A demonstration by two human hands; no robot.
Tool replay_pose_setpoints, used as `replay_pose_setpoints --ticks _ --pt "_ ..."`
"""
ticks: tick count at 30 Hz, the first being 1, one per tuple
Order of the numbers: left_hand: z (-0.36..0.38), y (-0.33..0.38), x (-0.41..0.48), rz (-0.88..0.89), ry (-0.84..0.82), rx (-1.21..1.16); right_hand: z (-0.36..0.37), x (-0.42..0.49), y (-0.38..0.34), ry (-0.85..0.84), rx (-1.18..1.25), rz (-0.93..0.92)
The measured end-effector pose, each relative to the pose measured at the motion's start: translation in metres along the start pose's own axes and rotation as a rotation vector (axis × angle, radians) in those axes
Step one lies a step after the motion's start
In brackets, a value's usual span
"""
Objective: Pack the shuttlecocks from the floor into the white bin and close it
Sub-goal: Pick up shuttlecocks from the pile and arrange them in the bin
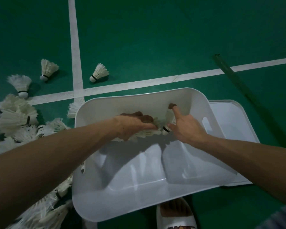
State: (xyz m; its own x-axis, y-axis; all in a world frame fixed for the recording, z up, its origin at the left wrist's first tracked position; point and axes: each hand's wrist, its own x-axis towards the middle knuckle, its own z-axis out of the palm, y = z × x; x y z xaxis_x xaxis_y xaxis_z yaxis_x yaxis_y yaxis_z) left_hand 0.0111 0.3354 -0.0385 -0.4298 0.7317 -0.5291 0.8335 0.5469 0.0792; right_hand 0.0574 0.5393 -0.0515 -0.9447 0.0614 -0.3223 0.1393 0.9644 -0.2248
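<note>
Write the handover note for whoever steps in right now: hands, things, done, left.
Left hand grips a bunch of shuttlecocks low inside the white bin.
Right hand touches a single shuttlecock in the bin, index finger out; grip unclear.
Lid lies on the floor at the bin's right, off.
Done: only these first few are in.
Left: the big pile on the floor at left, the loose ones beyond it, then the lid.
</note>
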Motion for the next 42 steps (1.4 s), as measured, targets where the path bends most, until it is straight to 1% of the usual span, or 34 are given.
replay_pose_setpoints --ticks 3,8,10,14,17,19,21,24,28,34,36,40,42 --pt "0.005 0.008 0.004 -0.022 0.032 0.082 0.004 0.001 0.004 -0.029 -0.031 -0.033" --pt "0.003 0.006 0.007 0.038 0.072 0.126 0.005 0.005 0.008 -0.044 0.007 -0.045" --pt "0.002 0.005 0.008 0.063 0.060 0.130 0.006 0.006 0.010 -0.058 0.020 -0.058" --pt "0.007 0.007 0.015 0.094 0.030 0.162 0.012 0.005 0.012 -0.132 -0.047 -0.133" --pt "0.005 0.006 0.018 0.074 0.009 0.175 0.009 0.004 0.009 -0.170 -0.047 -0.120" --pt "0.002 0.004 0.019 0.058 -0.016 0.176 0.005 0.003 0.007 -0.235 -0.052 -0.111" --pt "-0.002 0.004 0.019 0.045 -0.036 0.195 0.004 0.000 0.005 -0.286 -0.116 -0.110" --pt "-0.004 0.003 0.020 0.044 -0.081 0.218 0.006 -0.003 0.004 -0.232 -0.218 -0.111" --pt "0.000 -0.001 0.017 0.024 -0.114 0.158 0.007 0.001 0.009 -0.111 -0.243 -0.085" --pt "0.006 -0.005 0.018 0.027 -0.068 0.123 0.004 0.006 0.010 -0.040 -0.122 0.017" --pt "0.010 -0.009 0.021 0.031 -0.050 0.101 0.001 0.008 0.009 -0.040 -0.056 0.039" --pt "0.015 -0.011 0.024 0.046 -0.058 0.059 -0.005 0.012 0.009 -0.190 0.076 -0.010" --pt "0.017 -0.011 0.025 0.046 -0.056 0.058 -0.003 0.014 0.009 -0.229 0.122 0.025"
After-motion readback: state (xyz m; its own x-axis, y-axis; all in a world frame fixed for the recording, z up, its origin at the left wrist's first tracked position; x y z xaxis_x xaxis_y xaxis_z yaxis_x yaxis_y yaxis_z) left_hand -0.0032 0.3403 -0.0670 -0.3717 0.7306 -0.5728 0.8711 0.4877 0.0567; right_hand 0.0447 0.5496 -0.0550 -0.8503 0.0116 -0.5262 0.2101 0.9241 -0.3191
